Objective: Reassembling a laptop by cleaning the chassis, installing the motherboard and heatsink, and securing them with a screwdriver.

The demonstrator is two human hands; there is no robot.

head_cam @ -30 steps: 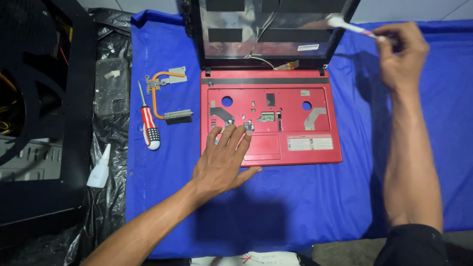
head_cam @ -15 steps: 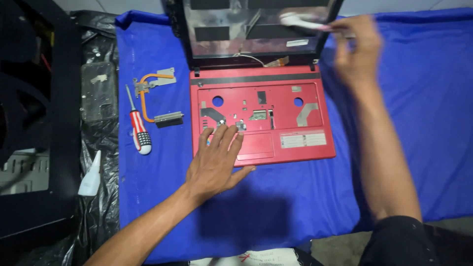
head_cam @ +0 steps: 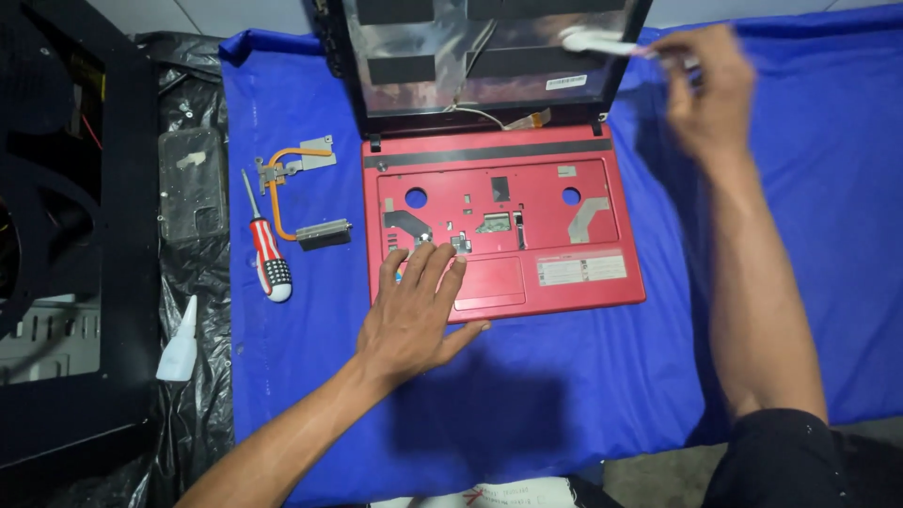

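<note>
Left hand: the left hand (head_cam: 414, 315) lies flat with fingers spread on the front left corner of the red laptop base (head_cam: 503, 226), its fingertips (head_cam: 442, 256) reaching the palm-rest cut-outs and its thumb just past the front edge.
Right hand: the right hand (head_cam: 710, 94) is raised by the lid's right edge, fingers closed in a pinch on the handle of a small white brush (head_cam: 597, 41); both are blurred.
Brush: its white head is over the upper right of the laptop lid (head_cam: 480, 56), contact cannot be told.
Laptop base: red, keyboard removed, lying in the middle of the blue cloth (head_cam: 790, 282) that covers the counter, hinge edge away from the person.
Lid: stands open at the far edge, its inner side bare with foil and black strips, a thin cable (head_cam: 480, 115) trailing to the hinge.
Left of base: a copper heat pipe assembly (head_cam: 296, 193) and a red-and-white screwdriver (head_cam: 266, 254) lie just beside each other, apart from the base's left edge.
Open room: bare cloth runs in front of the base and wide to its right, crossed by the right forearm.
Cloth's left edge: black plastic sheeting (head_cam: 193, 367) with a small white bottle (head_cam: 179, 343), then a black computer case (head_cam: 66, 235).
</note>
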